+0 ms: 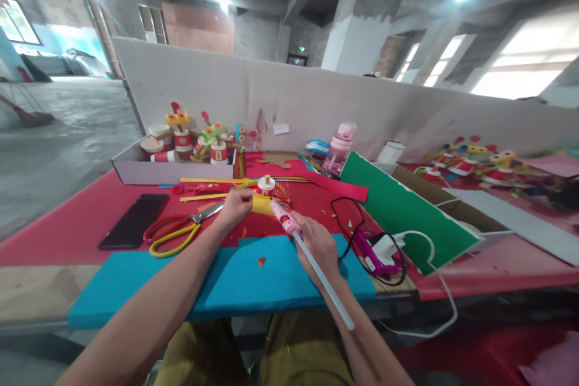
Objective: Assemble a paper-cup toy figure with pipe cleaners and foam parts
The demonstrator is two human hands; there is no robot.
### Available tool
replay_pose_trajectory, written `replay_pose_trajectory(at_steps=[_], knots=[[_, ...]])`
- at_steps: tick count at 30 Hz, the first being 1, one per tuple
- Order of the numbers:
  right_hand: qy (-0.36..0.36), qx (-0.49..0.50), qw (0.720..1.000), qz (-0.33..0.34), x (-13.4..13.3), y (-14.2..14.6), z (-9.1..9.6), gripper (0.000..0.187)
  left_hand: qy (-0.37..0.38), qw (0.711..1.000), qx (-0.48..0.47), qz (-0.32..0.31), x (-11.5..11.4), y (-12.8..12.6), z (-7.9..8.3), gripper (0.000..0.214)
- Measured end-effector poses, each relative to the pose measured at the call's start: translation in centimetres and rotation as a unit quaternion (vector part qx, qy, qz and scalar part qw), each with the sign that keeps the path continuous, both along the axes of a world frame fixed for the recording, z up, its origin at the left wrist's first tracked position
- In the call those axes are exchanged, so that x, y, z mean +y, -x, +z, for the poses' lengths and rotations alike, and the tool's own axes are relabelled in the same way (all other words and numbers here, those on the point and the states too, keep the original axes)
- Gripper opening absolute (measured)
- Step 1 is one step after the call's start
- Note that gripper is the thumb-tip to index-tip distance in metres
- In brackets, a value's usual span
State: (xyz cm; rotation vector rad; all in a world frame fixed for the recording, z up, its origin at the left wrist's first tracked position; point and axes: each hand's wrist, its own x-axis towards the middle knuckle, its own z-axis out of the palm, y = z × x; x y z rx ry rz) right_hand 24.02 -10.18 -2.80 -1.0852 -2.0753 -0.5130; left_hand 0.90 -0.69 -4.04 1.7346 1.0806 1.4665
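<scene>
My right hand (pixel 316 244) is wrapped round a pink hot glue gun (pixel 284 217), with a long glue stick (pixel 325 283) sticking out of its back toward me. The gun's nozzle points at a yellow paper piece (pixel 262 205), touching it or nearly so. My left hand (pixel 237 206) pinches the left end of that yellow paper. Just behind stands a small paper-cup figure (pixel 266 186) with folded paper arms. Scissors (pixel 176 235) with red and yellow handles lie left of my left forearm, blades toward my left hand.
A black phone (pixel 134 221) lies at the left. Finished cup figures (pixel 219 151) stand in a white box (pixel 176 175) behind. To the right are a purple power strip (pixel 379 256) with cables and a green board (pixel 402 214). A blue board (pixel 271 277) covers the front edge.
</scene>
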Motion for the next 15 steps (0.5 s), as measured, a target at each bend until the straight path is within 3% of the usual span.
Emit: replay_pose_trajectory(at_steps=[15], knots=[[-0.027,0.001,1.0,-0.004,0.31,0.6,-0.25,0.033,-0.002,1.0,-0.005,-0.024,0.29,0.13,-0.33,0.017]])
